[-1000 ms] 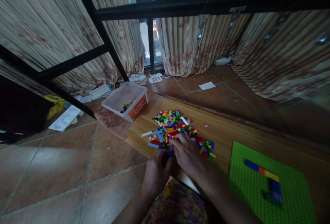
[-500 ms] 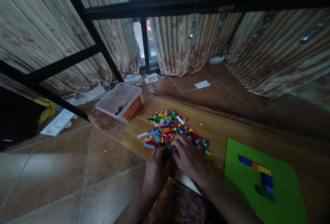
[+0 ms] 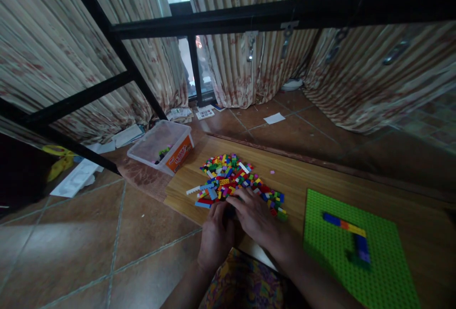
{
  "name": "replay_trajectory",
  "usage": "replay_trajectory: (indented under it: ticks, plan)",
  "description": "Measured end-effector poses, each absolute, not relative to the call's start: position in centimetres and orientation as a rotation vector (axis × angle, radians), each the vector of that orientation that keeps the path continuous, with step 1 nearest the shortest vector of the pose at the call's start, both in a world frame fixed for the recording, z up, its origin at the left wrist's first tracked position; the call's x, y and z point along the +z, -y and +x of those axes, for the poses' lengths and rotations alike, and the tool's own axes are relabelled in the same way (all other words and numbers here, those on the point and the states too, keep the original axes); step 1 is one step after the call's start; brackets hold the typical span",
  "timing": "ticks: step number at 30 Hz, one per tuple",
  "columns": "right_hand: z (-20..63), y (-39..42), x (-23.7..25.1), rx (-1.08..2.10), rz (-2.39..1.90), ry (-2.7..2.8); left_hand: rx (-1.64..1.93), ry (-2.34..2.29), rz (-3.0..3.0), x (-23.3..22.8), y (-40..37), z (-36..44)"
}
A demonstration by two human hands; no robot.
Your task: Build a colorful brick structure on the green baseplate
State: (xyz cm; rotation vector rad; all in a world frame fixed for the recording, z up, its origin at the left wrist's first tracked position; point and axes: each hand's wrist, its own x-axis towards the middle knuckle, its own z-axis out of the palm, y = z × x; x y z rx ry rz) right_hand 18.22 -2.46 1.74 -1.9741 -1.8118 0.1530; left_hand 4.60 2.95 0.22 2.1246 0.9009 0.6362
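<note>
A heap of small coloured bricks (image 3: 231,176) lies on a wooden board (image 3: 309,176) on the floor. My left hand (image 3: 214,238) and my right hand (image 3: 254,216) meet at the near edge of the heap, fingers curled together over a small dark piece that I cannot make out. To the right lies a green baseplate (image 3: 356,271) with a short row of blue, orange and yellow bricks (image 3: 344,225) and a blue and green column (image 3: 361,248) pressed onto it.
A clear plastic tub (image 3: 162,147) with an orange label holds a few bricks at the board's far left corner. Black metal frame bars (image 3: 249,12) cross overhead. Curtains hang behind. Papers (image 3: 274,118) and a yellow object (image 3: 57,162) lie on the tiled floor.
The view has swung slightly, so everything sits a little more to the left. My hands have stayed together at the near edge of the heap, the left one closing in under the right.
</note>
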Motion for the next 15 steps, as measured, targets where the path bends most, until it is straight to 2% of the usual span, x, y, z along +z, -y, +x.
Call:
replay_trajectory:
  ticks: [15]
  plan:
    - [18.1,2.4,0.6,0.109,-1.968,1.683,0.697,-0.808,2.131,-0.1,-3.3,5.0]
